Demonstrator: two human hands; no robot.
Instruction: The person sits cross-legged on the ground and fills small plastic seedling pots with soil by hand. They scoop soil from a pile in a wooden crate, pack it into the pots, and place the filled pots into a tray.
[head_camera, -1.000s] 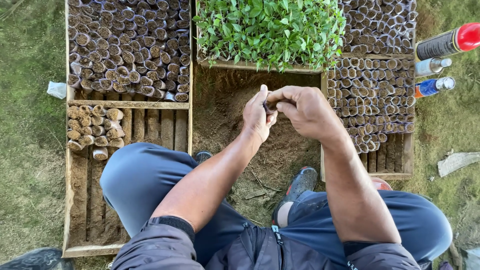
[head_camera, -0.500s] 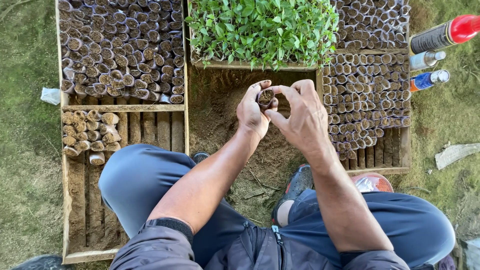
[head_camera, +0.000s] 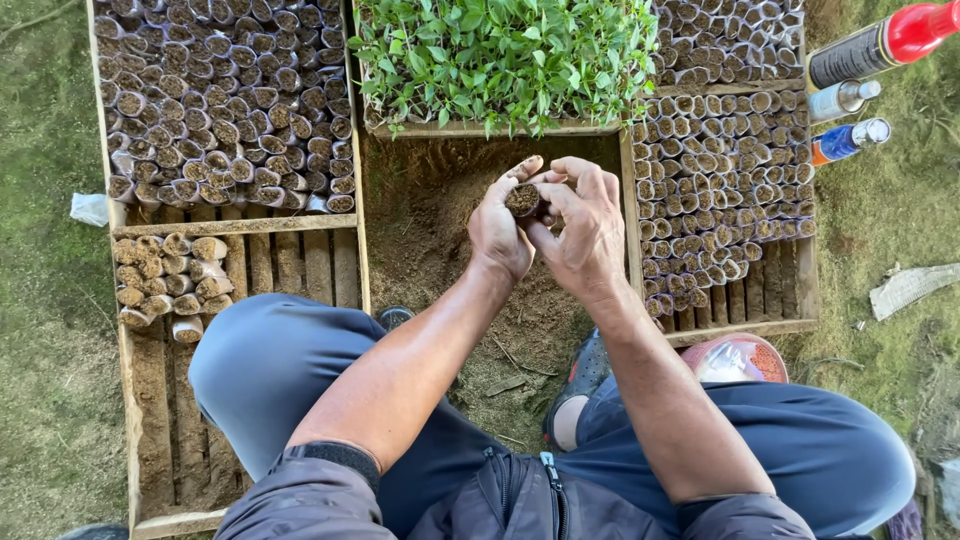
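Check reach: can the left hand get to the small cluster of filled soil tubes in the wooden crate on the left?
Probably yes. The soil tubes lie open-topped in the left crate with nothing over them. But the left hand and right hand together grip a filled tube.

Item held: one small seedling pot (head_camera: 522, 199), a short tube of thin, pale wrapping packed with dark brown soil. Its open mouth faces up toward the camera, tilted slightly, with soil filling it to the rim. No seedling shows in it. It sits raised above the loose brown soil heap (head_camera: 440, 235), gripped between the left hand (head_camera: 503, 228) and the right hand (head_camera: 580, 225), whose fingers hide its sides and base.
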